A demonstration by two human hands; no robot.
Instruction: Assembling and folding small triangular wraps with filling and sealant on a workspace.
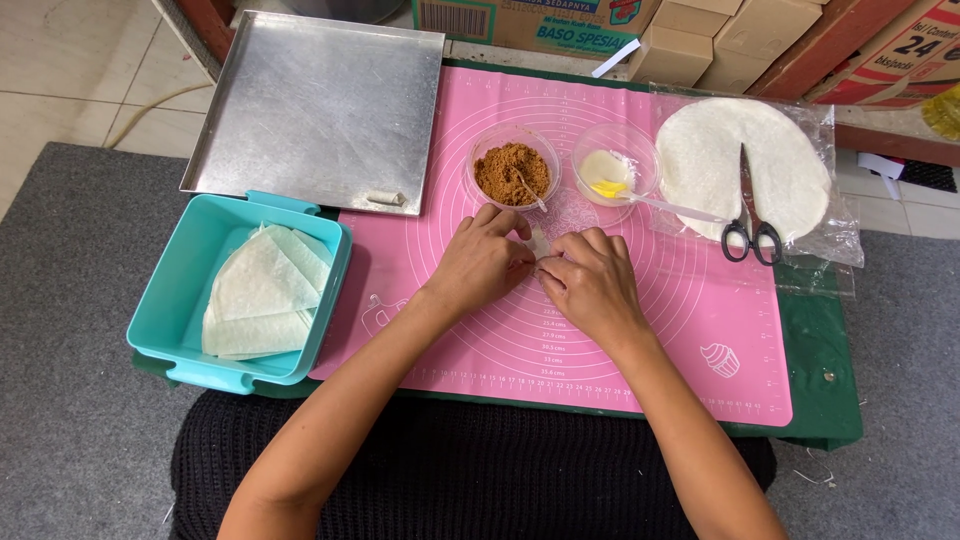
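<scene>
Your left hand point(482, 262) and right hand point(592, 283) meet at the centre of the frame, fingertips touching over a small pale wrapper piece point(540, 243) on the pink silicone mat point(640, 330). Both hands are curled, fingers pinched down on the wrapper; most of it is hidden beneath them, so its long axis cannot be told. It lies between the two hands, just above the knuckles, equally near to each.

Just above the hands, toward the upper middle of the frame, stands a clear bowl of brown crumbly filling point(512, 172) with a small spoon in it. Beside it to the right is a second clear bowl point(612, 172) holding a pale paste and a yellow-tipped brush. Further right, a stack of round white wrappers point(700, 160) lies in plastic with black-handled scissors point(750, 225) across it.

At left, a teal tub point(175, 300) holds cut wrapper pieces. At upper left, a metal tray point(310, 100) carries one small finished roll point(385, 198) near its lower edge.
</scene>
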